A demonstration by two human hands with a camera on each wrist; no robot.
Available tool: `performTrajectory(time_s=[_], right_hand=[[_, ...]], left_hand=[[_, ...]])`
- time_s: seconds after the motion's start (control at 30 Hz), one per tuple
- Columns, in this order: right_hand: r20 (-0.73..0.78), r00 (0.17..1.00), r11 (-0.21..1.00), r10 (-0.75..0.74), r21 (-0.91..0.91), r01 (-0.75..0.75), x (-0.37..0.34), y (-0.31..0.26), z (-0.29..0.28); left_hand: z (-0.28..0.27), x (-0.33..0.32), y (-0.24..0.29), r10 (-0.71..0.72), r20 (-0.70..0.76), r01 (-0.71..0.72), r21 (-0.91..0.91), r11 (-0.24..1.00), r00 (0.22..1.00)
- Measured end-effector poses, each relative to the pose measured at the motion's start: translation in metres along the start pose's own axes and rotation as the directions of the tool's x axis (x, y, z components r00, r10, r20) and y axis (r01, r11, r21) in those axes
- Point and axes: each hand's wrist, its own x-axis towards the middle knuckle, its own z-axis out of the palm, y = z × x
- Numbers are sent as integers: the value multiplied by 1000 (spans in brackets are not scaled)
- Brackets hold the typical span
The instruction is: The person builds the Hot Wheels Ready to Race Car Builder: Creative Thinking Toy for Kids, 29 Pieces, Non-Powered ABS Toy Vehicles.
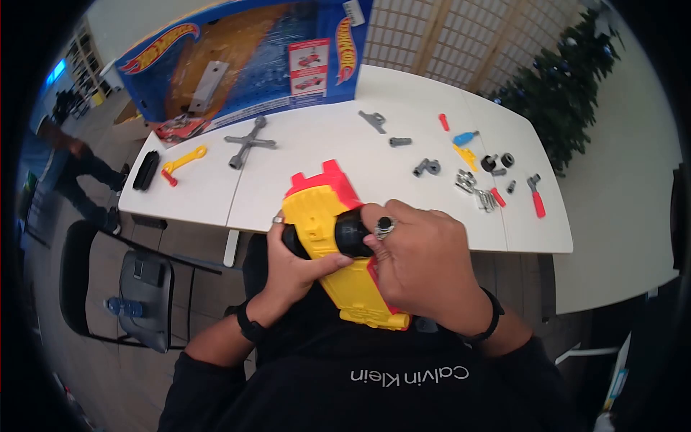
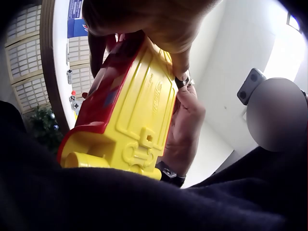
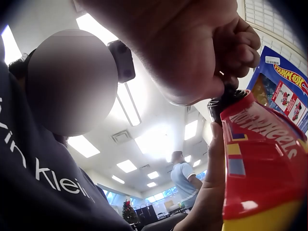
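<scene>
A red and yellow toy car [image 1: 356, 288] is held over the person's lap, its yellow underside up in the head view. The left hand [image 1: 291, 268] grips the car from its left side, thumb across the underside beside a black wheel [image 1: 351, 234]. On the other side, the right hand [image 1: 428, 259] has its fingers curled at that wheel; a ring covers part of one finger. The right wrist view shows the red body [image 3: 260, 168] with Hot Wheels lettering, the fingers curled over a black part [image 3: 219, 107] at its edge. Molded yellow panels [image 2: 149, 101] fill the left wrist view.
On the white table [image 1: 317, 144] lie a grey cross wrench [image 1: 250, 142], a yellow wrench [image 1: 184, 158], a black piece [image 1: 146, 171] and several small toy parts at the right. A blue Hot Wheels box [image 1: 245, 65] stands behind. A chair [image 1: 147, 288] is at the left.
</scene>
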Motion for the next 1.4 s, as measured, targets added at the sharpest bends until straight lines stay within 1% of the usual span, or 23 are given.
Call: performTrajectory(time_s=[0.07,0.13,0.2,0.23,0.3,0.37,0.43,0.5,0.53,0.63,0.77,0.83,0.87,0.93,0.97,1.07,1.13,1.2,1.27,1.3,1.33,1.37,1.4], right_hand=[[12,1000,1000,-15,0,15,-1,-1,0],[20,1000,999,18,-28,-18,-4,2,2],[35,996,991,-82,-106,85,-5,10,6],[-1,993,983,-117,-140,116,-6,15,7],[-17,992,985,-126,-118,123,-8,22,13],[-21,990,986,-141,-90,138,-10,24,14],[-51,997,998,-58,-11,57,-11,20,16],[-65,998,1000,-19,9,20,-13,20,22],[-76,997,1000,18,25,-16,-14,19,24],[-85,995,997,49,65,-43,-16,19,25],[-72,995,990,67,132,-57,-21,26,24],[119,980,934,159,304,-188,-21,30,15],[119,981,932,152,313,-183,-25,35,16],[121,979,873,167,443,-204,-31,52,19],[234,954,850,187,449,-277,-35,57,17],[205,970,799,134,556,-228,-52,61,32],[243,960,779,136,572,-256,-54,58,36],[290,942,634,167,700,-328,-55,57,44],[256,951,630,175,713,-308,-55,62,49],[269,945,578,185,748,-326,-55,66,48],[282,940,523,193,781,-342,-56,70,46],[275,938,523,210,779,-346,-57,76,45],[246,947,470,208,824,-318,-58,81,44]], left_hand=[[1,-1,3,3,1,-3,4,1000,1000],[-1,2,2,11,4,-11,-3,1000,1000],[-3,6,-4,-6,50,7,-38,999,999],[-3,7,-5,-29,43,32,-55,998,999],[-3,7,-6,-52,29,53,-48,997,998],[0,7,-7,-30,27,32,-46,998,999],[3,4,-7,-17,22,18,-39,999,1000],[7,3,-5,-1,-30,3,62,998,1000],[8,3,-5,-2,-25,4,71,997,1000],[9,2,-5,67,-30,-64,90,994,997],[8,3,-6,92,-14,-91,88,992,996],[0,7,-12,36,-13,-37,-7,999,999],[-4,13,-16,58,17,-56,-73,996,998],[-4,22,-21,-2,-87,-23,-284,959,996],[-13,28,-21,-30,-49,16,-265,964,998],[-21,38,-20,-104,-114,62,-320,945,988],[-20,39,-16,-117,-129,65,-352,934,985],[-17,38,-12,-136,-128,76,-390,918,982],[-15,36,-10,-101,-127,35,-440,897,987],[-26,39,-13,-127,-43,84,-541,837,991],[-26,39,-5,-159,-2,129,-577,806,987],[-37,40,-7,-138,85,161,-597,786,987],[-50,41,-10,-113,167,193,-613,766,979]])
